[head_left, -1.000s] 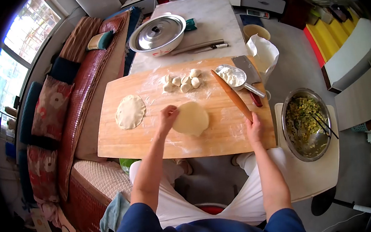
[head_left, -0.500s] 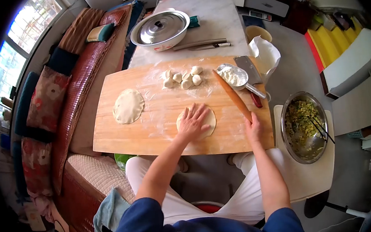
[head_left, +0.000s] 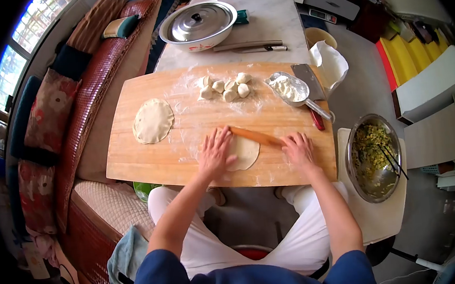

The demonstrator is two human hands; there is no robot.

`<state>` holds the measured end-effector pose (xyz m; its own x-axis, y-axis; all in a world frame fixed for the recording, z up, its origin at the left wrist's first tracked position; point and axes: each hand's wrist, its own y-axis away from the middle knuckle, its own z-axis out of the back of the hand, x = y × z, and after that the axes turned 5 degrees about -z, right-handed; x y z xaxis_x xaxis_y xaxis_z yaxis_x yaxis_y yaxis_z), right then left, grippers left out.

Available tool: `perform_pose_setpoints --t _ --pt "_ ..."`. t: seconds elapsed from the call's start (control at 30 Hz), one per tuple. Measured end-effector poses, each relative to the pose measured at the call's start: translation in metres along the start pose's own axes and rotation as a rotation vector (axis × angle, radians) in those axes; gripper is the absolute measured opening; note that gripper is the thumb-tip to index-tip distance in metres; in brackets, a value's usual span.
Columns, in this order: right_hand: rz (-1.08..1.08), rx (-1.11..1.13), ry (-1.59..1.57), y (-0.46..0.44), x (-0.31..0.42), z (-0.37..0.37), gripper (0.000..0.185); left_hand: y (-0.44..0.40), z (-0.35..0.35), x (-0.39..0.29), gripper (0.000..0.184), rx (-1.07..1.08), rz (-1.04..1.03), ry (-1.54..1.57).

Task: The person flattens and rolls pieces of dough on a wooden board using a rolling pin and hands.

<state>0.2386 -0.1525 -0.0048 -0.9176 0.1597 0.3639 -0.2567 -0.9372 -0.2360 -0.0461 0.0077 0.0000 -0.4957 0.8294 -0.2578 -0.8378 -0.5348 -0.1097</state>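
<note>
A tapered wooden rolling pin (head_left: 256,136) lies slantwise across the far part of a flat dough round (head_left: 245,155) on the floured board. My left hand (head_left: 215,153) rests at the pin's left end, fingers stretched and spread, covering the dough's left edge. Over the pin's right end lies my right hand (head_left: 298,150), its fingers extended and the palm hiding that tip. Left of them on the board is a second, larger rolled dough round (head_left: 153,121). Several small dough pieces (head_left: 230,95) sit in a cluster beyond the pin.
The wooden board (head_left: 128,166) carries a metal scoop (head_left: 290,89) of flour and a cleaver (head_left: 308,81) at far right. Behind stand a lidded basin (head_left: 197,28) and knives (head_left: 254,46). A steel bowl (head_left: 350,156) of chopped filling with chopsticks is at right.
The rolling pin has come down and left onto the dough round. My left hand has shifted left to its far end; my right hand has loosened from a grip and lies over the near end.
</note>
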Motion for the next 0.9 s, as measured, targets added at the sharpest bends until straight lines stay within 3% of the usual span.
perform_pose_setpoints --t 0.13,0.23,0.27,0.37,0.47,0.6,0.67,0.77,0.9 --pt "-0.013 0.069 0.059 -0.028 -0.003 0.004 0.042 -0.055 -0.001 0.004 0.049 -0.207 0.071 0.067" --pt "-0.197 0.115 -0.109 -0.029 -0.005 -0.003 0.042 -0.054 -0.003 -0.014 0.042 -0.379 0.292 0.264" --pt "-0.208 0.057 -0.156 -0.025 -0.007 -0.009 0.041 -0.051 -0.016 -0.022 0.044 -0.435 0.269 0.222" --pt "-0.238 -0.069 -0.287 -0.008 -0.03 -0.036 0.041 -0.019 -0.035 -0.061 0.07 -0.141 0.098 0.018" --pt "-0.251 -0.062 -0.33 0.022 -0.03 -0.038 0.042 -0.008 -0.024 -0.069 0.076 0.02 0.066 0.083" --pt "-0.098 0.047 -0.198 0.046 0.006 0.012 0.04 0.018 -0.008 -0.05 0.078 -0.211 0.218 0.145" --pt "-0.031 0.129 -0.156 0.044 0.013 0.011 0.04 0.028 -0.008 -0.034 0.078 -0.124 0.222 0.073" --pt "0.025 0.024 0.056 0.01 0.021 0.004 0.042 0.017 -0.013 -0.012 0.08 -0.078 0.215 0.042" --pt "-0.095 0.114 0.06 -0.049 0.015 0.003 0.043 -0.047 -0.016 0.023 0.079 -0.054 0.257 -0.028"
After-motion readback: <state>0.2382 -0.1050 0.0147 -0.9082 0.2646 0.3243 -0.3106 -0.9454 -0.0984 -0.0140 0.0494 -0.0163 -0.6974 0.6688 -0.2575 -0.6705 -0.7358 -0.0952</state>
